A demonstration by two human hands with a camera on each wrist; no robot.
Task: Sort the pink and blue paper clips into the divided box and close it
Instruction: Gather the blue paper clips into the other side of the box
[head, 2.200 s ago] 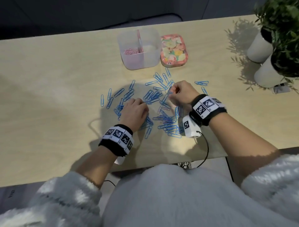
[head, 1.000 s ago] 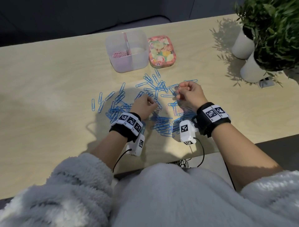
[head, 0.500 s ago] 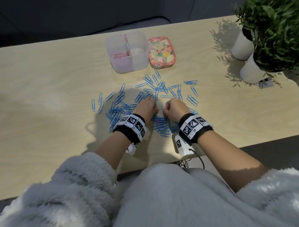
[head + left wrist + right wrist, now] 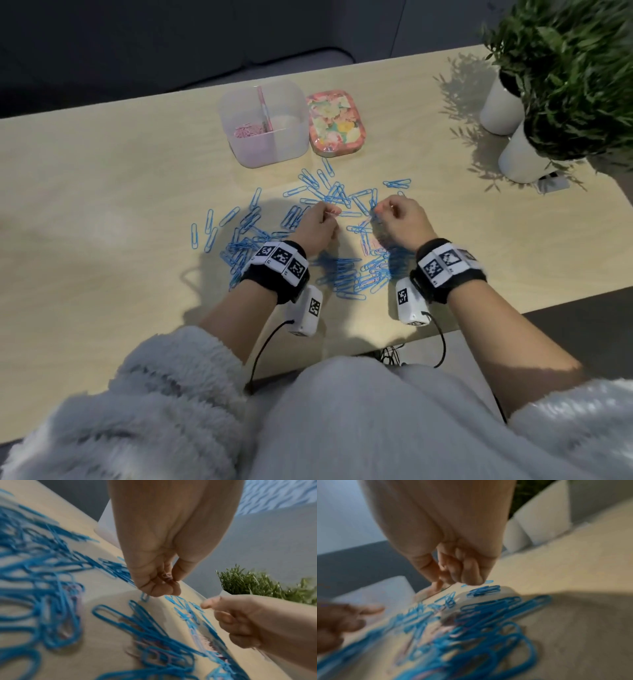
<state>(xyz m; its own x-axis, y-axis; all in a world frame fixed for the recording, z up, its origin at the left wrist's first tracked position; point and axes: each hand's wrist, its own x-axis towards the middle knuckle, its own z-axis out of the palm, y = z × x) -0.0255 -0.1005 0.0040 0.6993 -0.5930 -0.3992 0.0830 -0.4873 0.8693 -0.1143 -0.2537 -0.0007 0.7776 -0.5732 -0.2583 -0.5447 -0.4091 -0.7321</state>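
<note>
Many blue paper clips lie scattered on the wooden table, with a few pink ones mixed into the pile. The clear divided box stands open at the back; pink clips lie in its left compartment. Its floral lid rests beside it on the right. My left hand hovers over the pile and pinches a pink clip. My right hand is raised beside it, fingers curled, thumb against forefinger on what looks like a small pinkish clip; the right wrist view is blurred.
Two white pots with green plants stand at the far right of the table. The table's near edge runs just under my wrists. A small white block sits by the nearer pot.
Half a second ago both hands were down in the pile, close together. They have since lifted and moved apart, the left now with a pink clip at its fingertips.
</note>
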